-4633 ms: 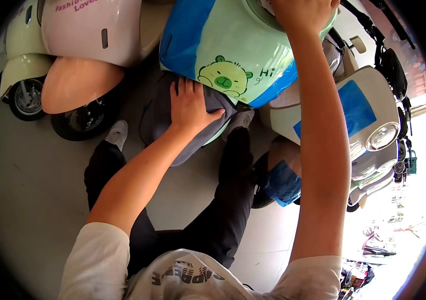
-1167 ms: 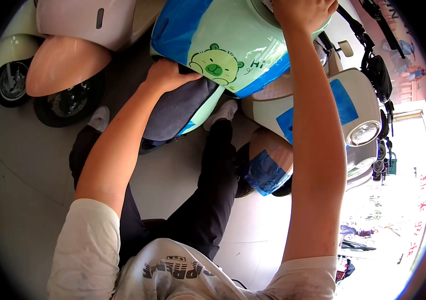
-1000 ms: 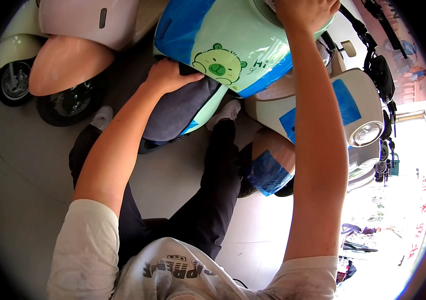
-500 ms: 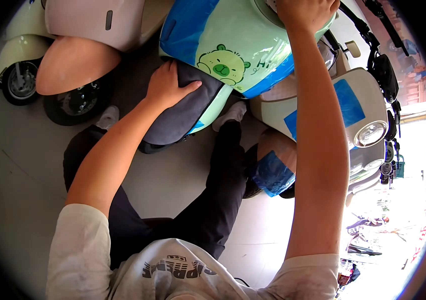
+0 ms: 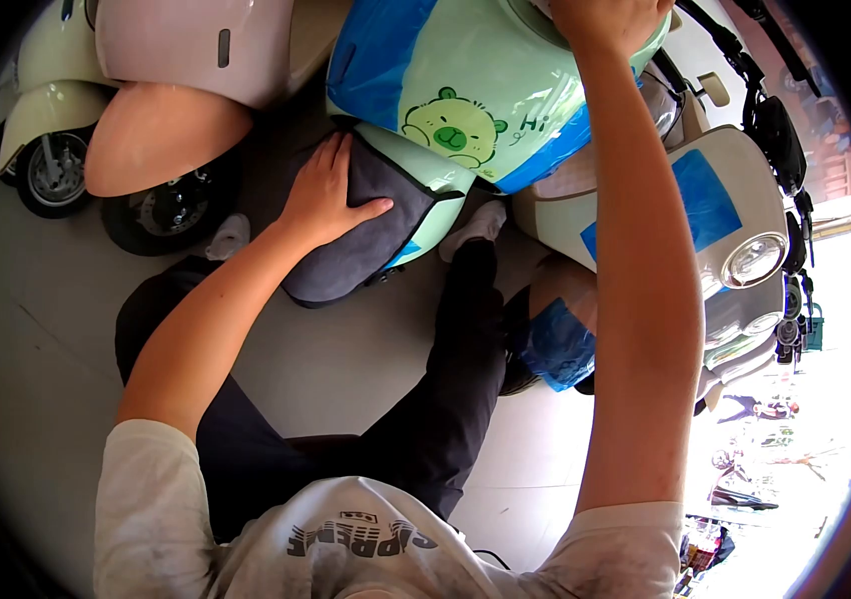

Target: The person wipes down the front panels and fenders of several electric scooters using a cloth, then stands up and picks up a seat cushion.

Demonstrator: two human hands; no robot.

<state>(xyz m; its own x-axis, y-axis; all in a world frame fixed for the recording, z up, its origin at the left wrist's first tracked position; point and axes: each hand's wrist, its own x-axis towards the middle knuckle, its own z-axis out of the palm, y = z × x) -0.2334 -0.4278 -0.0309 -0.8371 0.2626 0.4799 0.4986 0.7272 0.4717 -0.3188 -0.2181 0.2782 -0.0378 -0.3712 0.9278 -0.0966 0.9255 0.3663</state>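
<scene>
A mint green scooter body (image 5: 505, 80) with blue film and a bear drawing (image 5: 453, 130) fills the top middle. Below it, a dark grey cloth cover (image 5: 365, 245) lies over the green front fender (image 5: 430, 225), whose upper part shows bare. My left hand (image 5: 325, 195) rests on the cover with its fingers stretched and its thumb apart. Up at the top edge, my right hand (image 5: 610, 25) is on the upper part of the scooter. Its fingers are partly cut off and what they hold is hidden.
A pink scooter (image 5: 191, 45) with an orange fender (image 5: 161, 140) and a cream scooter (image 5: 51, 125) stand on the left. At the right is a cream scooter (image 5: 745, 200) with blue film. My shoes (image 5: 475, 228) are on the grey floor (image 5: 46, 419).
My left hand has come down from the gap under the body onto the cover. The cover's upper edge is lower, and more green fender shows. My right hand remains at the top.
</scene>
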